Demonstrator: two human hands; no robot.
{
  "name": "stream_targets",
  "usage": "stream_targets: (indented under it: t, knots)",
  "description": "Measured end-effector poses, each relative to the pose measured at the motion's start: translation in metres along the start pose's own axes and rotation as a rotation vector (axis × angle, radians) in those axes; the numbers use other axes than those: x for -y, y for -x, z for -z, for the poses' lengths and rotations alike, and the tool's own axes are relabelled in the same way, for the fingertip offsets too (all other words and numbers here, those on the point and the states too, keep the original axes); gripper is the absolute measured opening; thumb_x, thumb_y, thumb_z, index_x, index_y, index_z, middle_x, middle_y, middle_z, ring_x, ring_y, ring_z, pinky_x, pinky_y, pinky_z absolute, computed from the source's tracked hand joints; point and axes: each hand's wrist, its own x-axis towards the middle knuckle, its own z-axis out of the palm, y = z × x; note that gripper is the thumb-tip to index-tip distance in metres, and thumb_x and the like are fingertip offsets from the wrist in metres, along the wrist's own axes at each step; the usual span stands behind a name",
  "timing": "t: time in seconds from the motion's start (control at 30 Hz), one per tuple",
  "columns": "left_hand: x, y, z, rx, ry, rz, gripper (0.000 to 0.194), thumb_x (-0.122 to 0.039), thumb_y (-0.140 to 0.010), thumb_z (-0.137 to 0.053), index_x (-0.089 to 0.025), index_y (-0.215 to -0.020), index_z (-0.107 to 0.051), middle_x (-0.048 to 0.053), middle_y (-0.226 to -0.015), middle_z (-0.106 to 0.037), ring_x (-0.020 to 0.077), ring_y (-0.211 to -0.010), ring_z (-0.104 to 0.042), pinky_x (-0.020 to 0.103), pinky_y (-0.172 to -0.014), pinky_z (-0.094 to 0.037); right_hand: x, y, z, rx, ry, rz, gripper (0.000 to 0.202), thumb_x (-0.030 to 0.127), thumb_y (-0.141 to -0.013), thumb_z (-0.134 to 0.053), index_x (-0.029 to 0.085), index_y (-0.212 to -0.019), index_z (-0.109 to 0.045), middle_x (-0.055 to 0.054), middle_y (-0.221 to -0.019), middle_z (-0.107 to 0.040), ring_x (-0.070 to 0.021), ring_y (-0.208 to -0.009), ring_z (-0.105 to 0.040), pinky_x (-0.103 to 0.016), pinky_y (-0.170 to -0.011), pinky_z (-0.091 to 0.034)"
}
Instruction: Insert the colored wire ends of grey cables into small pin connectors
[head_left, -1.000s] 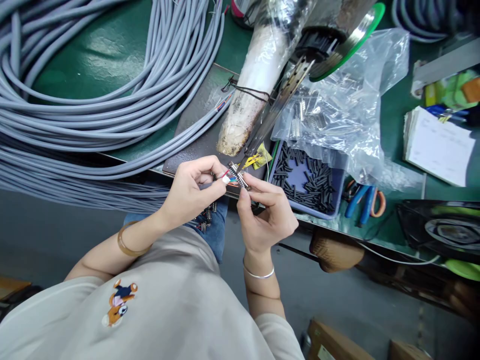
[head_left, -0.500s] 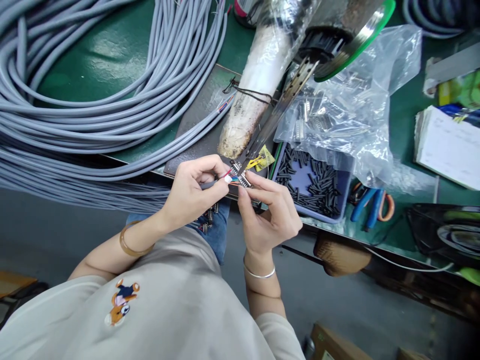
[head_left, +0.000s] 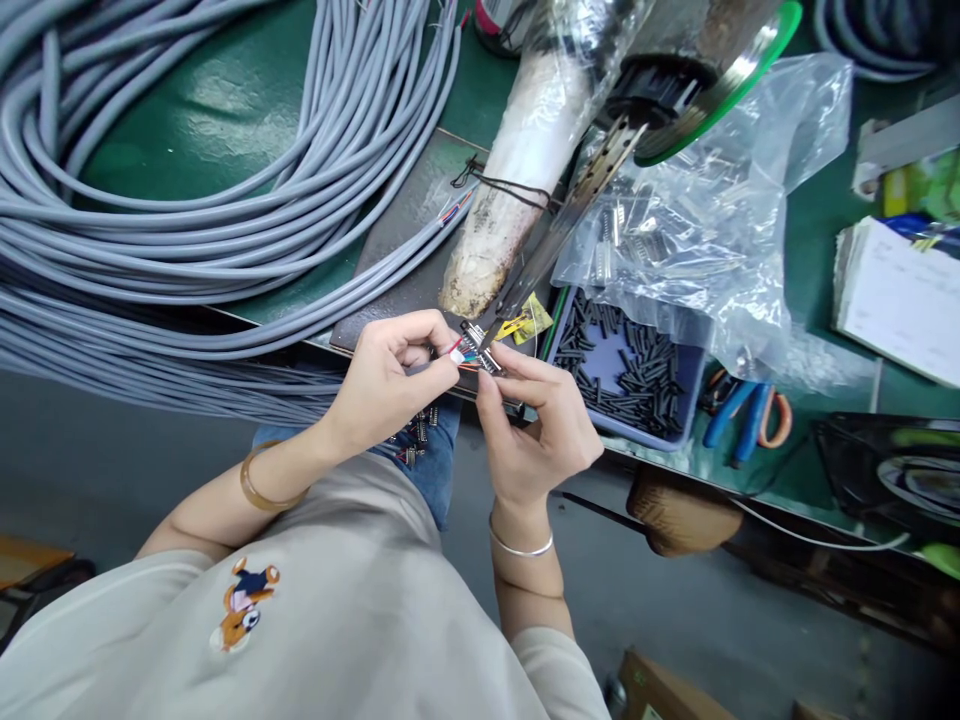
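Note:
My left hand (head_left: 390, 375) pinches the stripped end of a grey cable, its thin coloured wires (head_left: 466, 354) fanning out past the thumb. Between thumb and fingers, my right hand (head_left: 536, 415) grips a small metal multi-pin connector (head_left: 489, 360). The wire ends meet the connector's pins. Right above them comes the tip of a soldering iron (head_left: 559, 235), which points down from a fixed mount and seems to touch the connector. Beside the iron, a white wrapped tube (head_left: 502, 190) opens close over my fingers. The exact wire contacts are too small to make out.
Large coils of grey cable (head_left: 247, 200) cover the left of the bench. To the right stand a purple tray (head_left: 686, 425) of short black tubes, a plastic bag (head_left: 675, 230) of connectors, blue-handled pliers (head_left: 739, 415) and a paper pad (head_left: 900, 300). A green-rimmed solder spool (head_left: 750, 90) sits above.
Both hands keep almost the same pose at the iron's tip. The whole view has shifted very slightly; nothing has been taken up or let go.

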Motion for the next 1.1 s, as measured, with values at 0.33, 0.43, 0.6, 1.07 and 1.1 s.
stream_targets:
  t: [0.33,0.43,0.6,1.07,1.1]
  knots:
    - [-0.006,0.0,0.002,0.026,-0.052,-0.047,0.016,-0.016,-0.076,-0.065,-0.016,-0.065,-0.054,-0.002,-0.066,-0.055,0.0039,-0.051,-0.033,0.02,-0.045,-0.025,0.006,-0.003,0.002,-0.016,-0.009,0.012,0.018,0.009,-0.084,-0.077,0.022,-0.088,-0.065,-0.002,-0.104,-0.081,-0.0157,-0.088,-0.078,-0.027,-0.076,-0.064]
    - [-0.004,0.0,0.002,0.048,-0.074,-0.023,0.015,-0.016,-0.076,-0.065,-0.016,-0.066,-0.054,-0.002,-0.066,-0.054,0.0038,-0.051,-0.032,0.02,-0.045,-0.023,0.004,0.0,0.002,-0.014,0.012,0.038,0.017,0.009,-0.085,-0.076,0.021,-0.086,-0.064,-0.003,-0.103,-0.082,-0.0144,-0.086,-0.078,-0.025,-0.076,-0.063]
    - [-0.001,0.001,-0.001,0.036,-0.134,-0.035,0.013,-0.016,-0.076,-0.064,-0.015,-0.067,-0.055,-0.001,-0.066,-0.055,0.0039,-0.051,-0.032,0.02,-0.046,-0.024,0.002,-0.001,0.003,0.007,0.001,-0.027,0.018,0.011,-0.084,-0.078,0.023,-0.087,-0.064,0.0,-0.1,-0.081,-0.0148,-0.087,-0.078,-0.027,-0.078,-0.064]
    - [-0.006,0.0,0.002,0.074,-0.101,-0.025,0.013,-0.017,-0.077,-0.064,-0.015,-0.067,-0.056,0.0,-0.069,-0.058,0.0046,-0.052,-0.034,0.021,-0.047,-0.027,0.004,0.0,0.001,-0.01,0.058,0.06,0.018,0.011,-0.085,-0.078,0.022,-0.087,-0.063,-0.003,-0.103,-0.081,-0.0155,-0.085,-0.079,-0.026,-0.075,-0.064]
    - [-0.005,0.0,0.002,0.078,-0.088,0.001,0.014,-0.018,-0.077,-0.064,-0.015,-0.066,-0.056,0.0,-0.068,-0.056,0.0044,-0.051,-0.032,0.021,-0.046,-0.025,0.002,0.002,0.002,0.006,0.067,0.078,0.018,0.011,-0.085,-0.077,0.022,-0.088,-0.063,-0.004,-0.104,-0.081,-0.0158,-0.086,-0.079,-0.026,-0.075,-0.064]
